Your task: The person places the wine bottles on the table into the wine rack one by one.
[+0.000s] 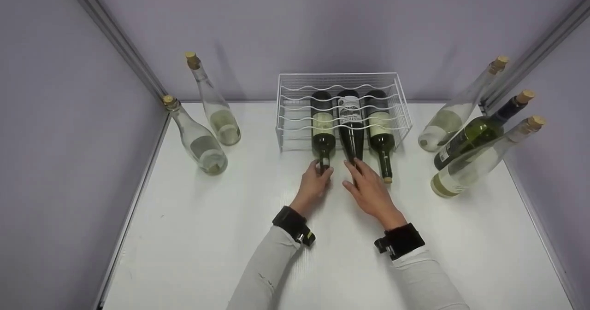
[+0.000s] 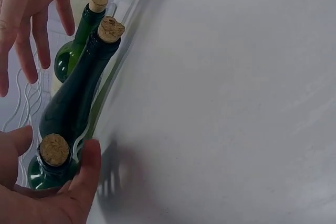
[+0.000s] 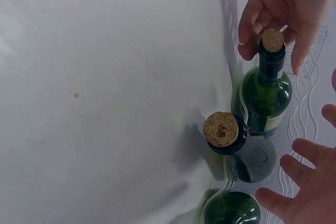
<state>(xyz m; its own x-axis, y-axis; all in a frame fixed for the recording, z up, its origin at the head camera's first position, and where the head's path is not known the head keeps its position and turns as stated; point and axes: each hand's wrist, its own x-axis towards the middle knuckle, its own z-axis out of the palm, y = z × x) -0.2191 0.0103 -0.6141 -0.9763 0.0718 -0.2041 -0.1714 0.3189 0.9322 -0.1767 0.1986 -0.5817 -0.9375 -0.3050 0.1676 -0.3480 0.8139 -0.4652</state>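
Three dark green corked wine bottles lie side by side in a white wire rack (image 1: 339, 73), necks toward me. My left hand (image 1: 312, 188) has its fingers curled around the neck of the left wine bottle (image 1: 323, 140); its cork (image 3: 273, 40) shows between thumb and fingers in the right wrist view. Over the neck of the middle wine bottle (image 1: 351, 137), my right hand (image 1: 371, 192) is spread with fingers extended. Those fingers (image 3: 302, 169) appear apart from the glass in the right wrist view. On the right lies the third wine bottle (image 1: 381, 142), untouched.
Two clear corked bottles, one nearer (image 1: 203, 149) and one farther (image 1: 223, 123), stand left of the rack. To its right stand a green bottle (image 1: 479, 132) and two clear ones (image 1: 445, 123), (image 1: 470, 167). Walls border the white table (image 1: 207, 236) at the back and sides.
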